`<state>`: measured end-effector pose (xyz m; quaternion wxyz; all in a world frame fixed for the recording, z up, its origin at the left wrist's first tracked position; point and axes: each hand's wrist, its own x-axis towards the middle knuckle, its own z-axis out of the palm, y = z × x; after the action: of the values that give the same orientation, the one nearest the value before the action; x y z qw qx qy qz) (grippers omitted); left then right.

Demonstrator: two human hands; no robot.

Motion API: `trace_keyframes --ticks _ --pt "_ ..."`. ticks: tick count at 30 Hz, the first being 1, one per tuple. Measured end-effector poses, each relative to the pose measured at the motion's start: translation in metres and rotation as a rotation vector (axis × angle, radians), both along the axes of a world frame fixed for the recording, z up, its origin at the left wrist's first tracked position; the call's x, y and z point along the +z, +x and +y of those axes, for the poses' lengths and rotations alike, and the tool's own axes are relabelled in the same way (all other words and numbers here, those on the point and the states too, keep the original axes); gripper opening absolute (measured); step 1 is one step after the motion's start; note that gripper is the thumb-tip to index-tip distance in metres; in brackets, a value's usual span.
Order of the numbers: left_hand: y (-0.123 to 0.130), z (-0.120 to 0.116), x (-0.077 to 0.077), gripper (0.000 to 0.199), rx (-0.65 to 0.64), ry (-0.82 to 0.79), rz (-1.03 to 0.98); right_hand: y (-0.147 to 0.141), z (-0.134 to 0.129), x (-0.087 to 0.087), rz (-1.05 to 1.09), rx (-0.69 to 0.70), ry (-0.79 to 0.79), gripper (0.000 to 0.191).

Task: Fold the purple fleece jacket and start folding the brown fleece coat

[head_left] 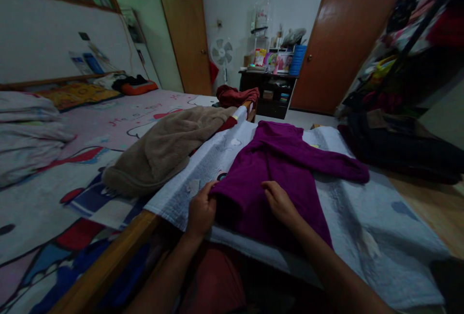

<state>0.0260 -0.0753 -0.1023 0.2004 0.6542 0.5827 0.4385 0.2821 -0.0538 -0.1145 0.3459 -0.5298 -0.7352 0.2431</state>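
Note:
A purple long-sleeved top [286, 173] lies spread over a light patterned cloth [362, 217] in front of me. Its collar end points away, and one sleeve stretches out to the right. The near left part of the top is lifted and folded, with a dark opening beneath. At that left edge, my left hand [202, 210] is closed on the fabric between thumb and fingers. My right hand [282, 203] rests over the middle of the top, its fingers pinched together on the fabric. Their exact hold on the cloth is partly hidden.
Left of the cloth, a brown fleecy garment [163, 149] lies by the bed [90, 130]. A wooden rail [119, 251] runs along the near left. Dark folded clothes [402, 144] are stacked at right. A dark red cloth [237, 95] sits beyond.

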Motion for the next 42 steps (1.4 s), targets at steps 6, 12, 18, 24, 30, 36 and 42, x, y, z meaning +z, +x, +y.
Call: trace_keyframes --ticks 6,12,18,24,30,36,42 --pt "-0.009 0.003 -0.002 0.032 0.172 -0.063 -0.572 -0.038 -0.006 -0.005 -0.207 0.127 -0.023 0.057" --pt "-0.007 -0.005 0.001 0.031 0.201 -0.061 -0.64 -0.066 -0.016 -0.015 -0.481 0.315 -0.125 0.065" --pt "-0.006 -0.01 -0.001 0.037 0.107 -0.111 -0.645 -0.062 -0.012 -0.01 -0.442 0.351 -0.159 0.059" --pt "-0.019 -0.009 0.026 0.048 -0.021 -0.161 -0.447 -0.055 0.033 0.012 -0.232 0.17 -0.169 0.049" --pt "-0.021 0.032 0.075 0.051 -0.125 -0.369 0.469 -0.068 0.064 0.007 -0.347 0.097 -0.249 0.057" --pt "0.02 0.117 0.083 0.041 -0.178 -0.553 0.898 -0.066 0.069 -0.011 -0.287 0.176 -0.217 0.059" --pt "0.052 0.159 0.058 0.042 -0.071 -0.632 0.903 -0.055 0.078 -0.008 -0.351 0.085 -0.229 0.057"
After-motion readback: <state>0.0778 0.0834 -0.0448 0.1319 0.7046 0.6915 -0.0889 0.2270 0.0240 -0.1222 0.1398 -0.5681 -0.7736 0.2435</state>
